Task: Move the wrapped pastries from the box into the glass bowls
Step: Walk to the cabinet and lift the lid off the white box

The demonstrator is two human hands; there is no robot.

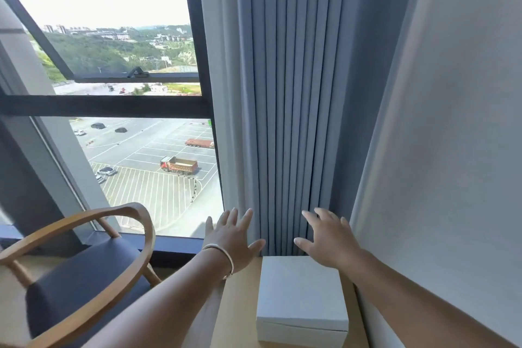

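Both hands out front, fingers spread wide, nothing held: left hand (234, 237), w/ bracelet (226, 258) at wrist, raised just left of box's far corner; right hand (324, 240) hovering over box's far right edge, palm down, contact w/ lid impossible to tell. Directly below and between them, white box (302, 297), lid shut, sitting on wooden counter (237, 316) close to wall (452, 150) on right. Pastries not visible, presumably inside; glass bowls nowhere in view. Judged as very start of task: reaching for box, nothing moved yet. Next move prob. needs both hands down onto lid edges, lifting straight up w/o dragging base, then finding bowls, which calls for looking lower or elsewhere. Further out: blue-grey curtain (282, 93) hanging behind box, window (127, 135) w/ parking lot and trucks beyond, wooden armchair (84, 277) w/ dark seat at left beside counter.
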